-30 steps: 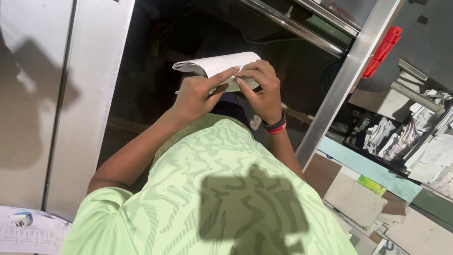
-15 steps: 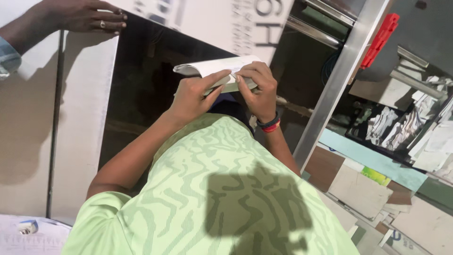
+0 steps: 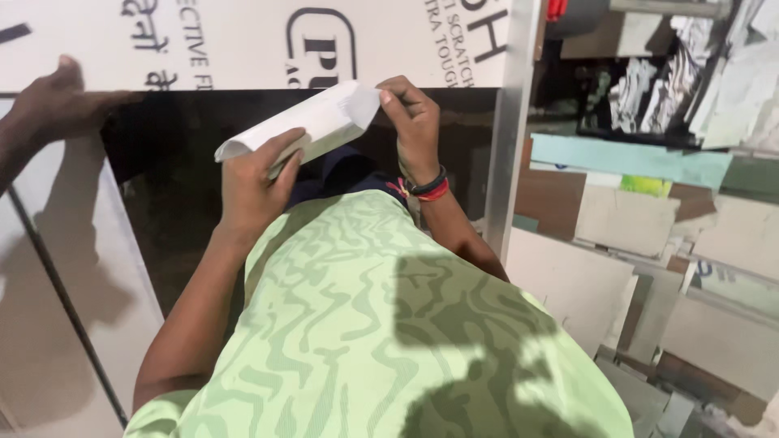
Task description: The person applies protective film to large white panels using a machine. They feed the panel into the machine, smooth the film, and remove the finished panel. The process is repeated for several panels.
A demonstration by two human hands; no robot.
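Note:
A folded white paper (image 3: 312, 123) is held in front of my chest by both hands. My left hand (image 3: 250, 188) grips its lower left end, thumb on top. My right hand (image 3: 412, 122) pinches the upper right corner; a black and a red band circle that wrist. My light green patterned shirt (image 3: 381, 324) fills the lower middle of the view.
A large white printed board (image 3: 243, 40) spans the top, with another person's hand (image 3: 57, 101) on its lower left edge. A metal upright (image 3: 511, 122) stands to the right. Cut board pieces and scraps (image 3: 649, 243) lie on the floor at right. Pale panels (image 3: 57, 308) stand at left.
The white printed board has come down further across the top of the view. My hands have tilted the paper, right end up. The view has shifted towards the scraps on the right.

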